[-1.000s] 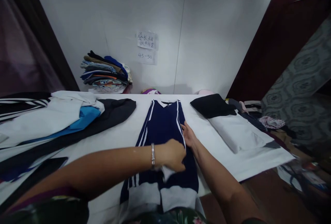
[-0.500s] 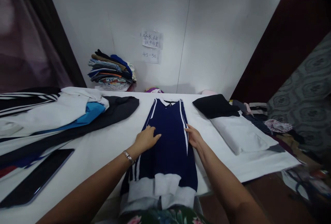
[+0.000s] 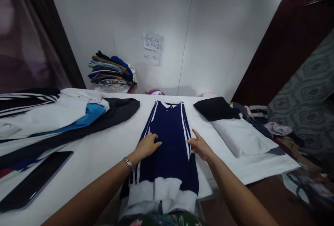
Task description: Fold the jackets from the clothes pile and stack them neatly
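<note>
A navy blue long-sleeved top (image 3: 169,132) with white stripes, a white collar and white-grey bands at the bottom lies lengthwise in front of me, its sleeves folded in along the sides. My left hand (image 3: 148,146) rests on its left edge, thumb apart from the fingers, touching the cloth. At the opposite edge, my right hand (image 3: 200,146) has its index finger stretched out and other fingertips against the white stripe. Neither hand grips the cloth.
Loose clothes, with a white garment (image 3: 52,113) on top, cover the table's left. A phone (image 3: 36,180) lies nearer. Folded black cloth (image 3: 217,107) and white cloth (image 3: 245,137) lie right. A clothes stack (image 3: 112,72) stands by the wall; more clothes pile beyond the right side.
My right hand has loosened from the right edge, its index finger now extended. My left hand has shifted slightly towards me. The navy top lies nearly as before.
</note>
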The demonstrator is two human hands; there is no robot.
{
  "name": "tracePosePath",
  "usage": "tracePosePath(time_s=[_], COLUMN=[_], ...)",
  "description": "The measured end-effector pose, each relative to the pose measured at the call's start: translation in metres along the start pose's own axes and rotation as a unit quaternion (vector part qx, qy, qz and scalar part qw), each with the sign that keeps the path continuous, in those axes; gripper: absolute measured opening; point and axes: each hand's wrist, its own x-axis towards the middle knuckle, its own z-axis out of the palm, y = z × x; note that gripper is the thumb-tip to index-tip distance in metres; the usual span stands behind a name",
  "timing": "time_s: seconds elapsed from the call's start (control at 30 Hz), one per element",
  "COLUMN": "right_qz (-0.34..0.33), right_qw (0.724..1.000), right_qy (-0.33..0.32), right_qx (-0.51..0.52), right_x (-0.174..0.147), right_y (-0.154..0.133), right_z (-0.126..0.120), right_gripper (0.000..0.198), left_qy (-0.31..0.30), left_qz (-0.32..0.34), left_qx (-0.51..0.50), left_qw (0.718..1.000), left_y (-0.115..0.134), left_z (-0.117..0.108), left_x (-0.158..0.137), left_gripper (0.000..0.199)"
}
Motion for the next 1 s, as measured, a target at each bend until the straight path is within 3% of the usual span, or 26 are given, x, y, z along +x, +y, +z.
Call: tracePosePath(time_s=[0.17, 0.4, 0.53, 0.63, 0.83, 0.9, 1.0], right_qz=[0.053, 0.055, 0.019, 0.026, 0.034, -0.003, -0.121], right_qw=[0.998, 0.993, 0.994, 0.995, 0.968, 0.941, 0.898], right_qy=[-0.036, -0.095, -0.101, -0.086, -0.082, -0.08, -0.018], right_qx=[0.008, 0.031, 0.028, -0.037, -0.233, -0.329, -0.424], right_x=[-0.037, -0.08, -0.089, -0.091, -0.092, -0.096, -0.102], right_y=[0.013, 0.014, 0.01, 0.014, 0.031, 0.028, 0.011], right_z=[0.001, 0.015, 0.021, 0.021, 0.006, 0.0, -0.001], right_gripper=[0.106, 0.106, 0.109, 0.105, 0.079, 0.063, 0.044], left_qy=[0.01, -0.038, -0.015, -0.009, 0.005, 0.014, 0.054], left_qz=[-0.016, -0.02, -0.043, -0.054, 0.002, 0.018, 0.031], left_qx=[-0.032, -0.154, -0.269, -0.284, -0.126, -0.116, -0.092], left_qw=[0.999, 0.987, 0.962, 0.957, 0.992, 0.993, 0.994], left_y=[-0.004, -0.006, -0.002, 0.001, 0.003, 0.002, -0.002], left_z=[-0.001, 0.014, 0.021, 0.025, 0.023, 0.016, 0.002], left_x=[-0.031, -0.055, -0.052, -0.054, -0.066, -0.07, -0.074], left_gripper=[0.038, 0.066, 0.053, 0.049, 0.041, 0.039, 0.034])
